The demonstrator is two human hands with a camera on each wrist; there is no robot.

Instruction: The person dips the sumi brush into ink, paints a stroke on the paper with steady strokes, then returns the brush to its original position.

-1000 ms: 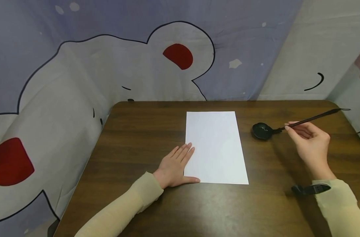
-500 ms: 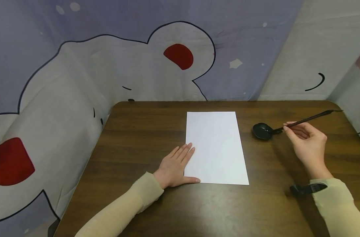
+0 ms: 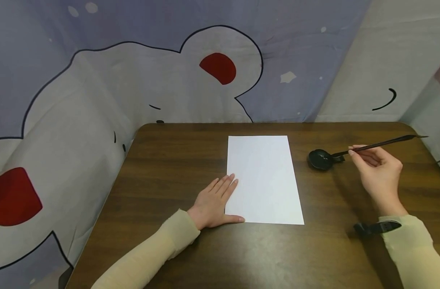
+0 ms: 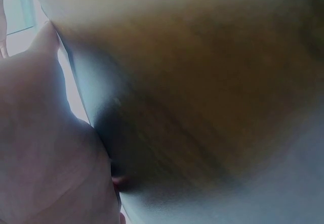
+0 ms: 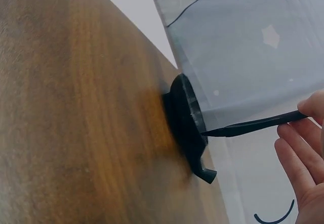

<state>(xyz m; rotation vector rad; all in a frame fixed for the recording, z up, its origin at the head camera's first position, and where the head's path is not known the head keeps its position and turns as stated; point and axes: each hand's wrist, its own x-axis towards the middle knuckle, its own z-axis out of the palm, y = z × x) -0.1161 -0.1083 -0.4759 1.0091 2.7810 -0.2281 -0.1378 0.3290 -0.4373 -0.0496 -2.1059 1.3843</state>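
My left hand lies flat with its fingers spread over the left edge and lower left corner of a white sheet of paper. Thumb and fingers of my right hand pinch a dark writing brush partway along its handle. Its far end, with a thin hanging loop, points to the back right. In the right wrist view the brush reaches with its tip to the rim of a black ink dish. That dish stands right of the paper and has a short stub handle.
The brown wooden table ends at the back against a patterned cloth that also hangs at the left. A dark watch-like band sits at my right wrist. The left wrist view is mostly blurred tabletop.
The brush first shifted slightly left, then back right and a little up. Its tip now shows over the dish's near rim, above the stub handle. My left hand and the paper stay put.
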